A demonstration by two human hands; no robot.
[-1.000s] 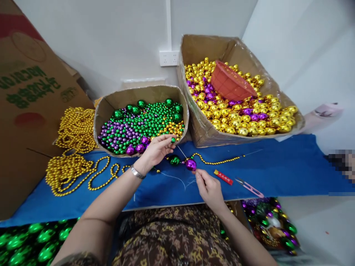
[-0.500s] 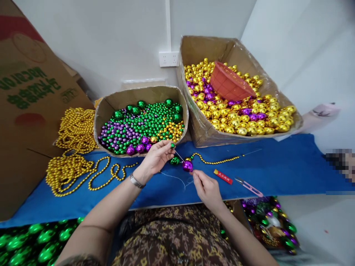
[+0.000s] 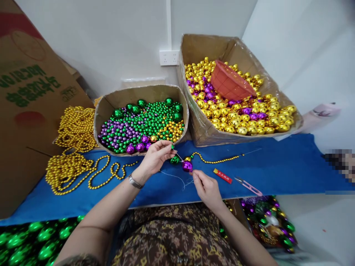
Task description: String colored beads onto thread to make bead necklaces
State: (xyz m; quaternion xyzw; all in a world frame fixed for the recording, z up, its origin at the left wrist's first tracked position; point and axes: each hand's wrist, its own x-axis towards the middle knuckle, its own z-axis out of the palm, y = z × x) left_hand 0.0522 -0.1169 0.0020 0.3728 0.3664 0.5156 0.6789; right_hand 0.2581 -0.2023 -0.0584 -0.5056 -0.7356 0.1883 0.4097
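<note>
My left hand (image 3: 158, 156) is closed, thumb and forefinger pinching a small green bead (image 3: 172, 146). From that bead a thin needle (image 3: 178, 156) slants down to a large purple bead (image 3: 187, 166). My right hand (image 3: 206, 187) is closed too, its fingertips at the purple bead's lower right edge, in line with the needle. What lies between those fingertips is hidden. A gold bead (image 3: 188, 159) and a larger green bead (image 3: 174, 160) sit just behind. Pale thread (image 3: 177, 178) loops over the blue cloth below, and a short gold bead strand (image 3: 212, 162) runs off to the right.
Two cardboard boxes, one of mixed beads (image 3: 138, 90) and one of gold and purple beads (image 3: 205, 138), line the back. A red basket (image 3: 230, 83) rests in the latter. Gold bead strings (image 3: 69, 171) lie left; a red packet (image 3: 222, 176) and pink thread snips (image 3: 251, 187) right.
Both hands stay almost where they were, still pinching. The visible length of needle between the small green bead and the purple bead looks slightly shorter. The view has shifted a little.
</note>
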